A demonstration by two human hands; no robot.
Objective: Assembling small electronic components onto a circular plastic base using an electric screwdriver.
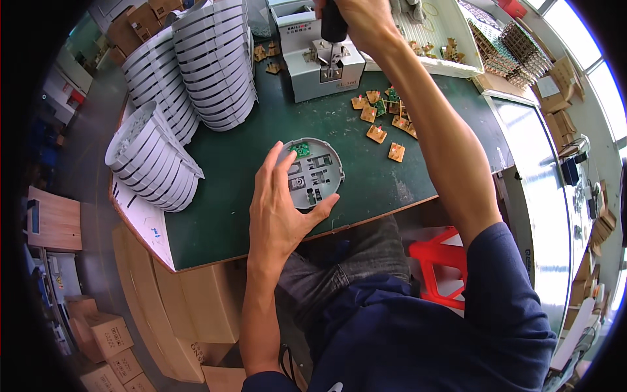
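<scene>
Housing (311, 170) spanned by my left grip (277, 210) has a green board (301, 149) placed at 11 o'clock, seemingly unfastened, my right grip (363, 21) clasping a screwdriver (334, 27) at 12.

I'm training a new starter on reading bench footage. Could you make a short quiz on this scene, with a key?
1. What does the right hand hold?
A) a red stool
B) a black driver
C) a carton

2. True or false: in the picture, the gray stacks stand to the right of the machine.

3. Fill in: the left hand holds a gray dish by its edge, and the small board inside it is ____ in colour.

Key:
1. B
2. False; they stand to its left.
3. green
</scene>
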